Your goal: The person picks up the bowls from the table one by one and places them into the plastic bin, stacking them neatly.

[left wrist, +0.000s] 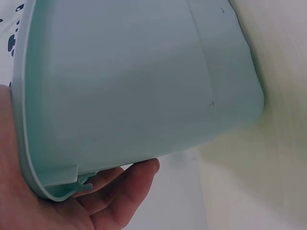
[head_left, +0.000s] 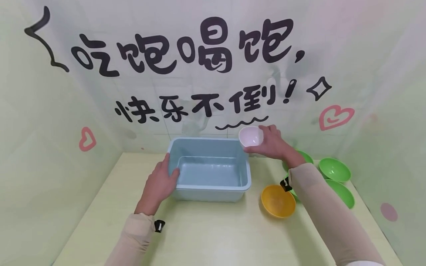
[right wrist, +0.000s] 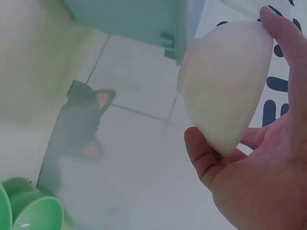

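A blue-grey plastic basin [head_left: 209,171] stands on the table with nothing visible inside. My left hand [head_left: 161,181] grips its left rim, thumb over the inside edge and fingers along the outer wall, as the left wrist view shows. Near the basin's back right corner, my right hand [head_left: 270,143] holds a small pale pink bowl [head_left: 249,137] up by its rim, the hollow facing me. In the right wrist view the same bowl [right wrist: 228,86] shows its outer side and foot, with thumb and fingers at opposite edges.
Right of the basin sits a yellow-orange bowl [head_left: 278,201]. Several green bowls [head_left: 334,170] stand at the table's right side, some partly hidden behind my right forearm. A wall sheet [head_left: 206,85] with black lettering rises behind the table [head_left: 213,232].
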